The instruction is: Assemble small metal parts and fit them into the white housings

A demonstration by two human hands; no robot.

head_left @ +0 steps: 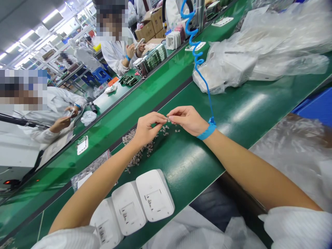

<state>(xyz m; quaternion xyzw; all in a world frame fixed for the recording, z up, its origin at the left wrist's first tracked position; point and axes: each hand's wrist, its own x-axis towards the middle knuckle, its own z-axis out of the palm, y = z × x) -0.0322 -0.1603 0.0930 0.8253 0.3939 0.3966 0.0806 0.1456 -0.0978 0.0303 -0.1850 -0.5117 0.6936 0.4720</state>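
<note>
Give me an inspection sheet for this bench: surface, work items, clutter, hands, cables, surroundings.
Surface: glossy green bench mat.
Job's things: pile of small grey metal parts; one tiny part pinched between both hands.
Clutter: three white rounded plastic housings at the near edge; crumpled clear plastic bags over white units.
Grippers: left hand and right hand meet fingertip to fingertip.
Cables: blue coiled cord running to a blue wrist strap.
Surroundings: two co-workers in white coats opposite; cardboard boxes.

You are on an electronics assembly line: long green benches [181,162], white-coated workers [114,52], stacked circuit boards [154,57], white plastic housings [154,195], cardboard boxes [151,24].
</note>
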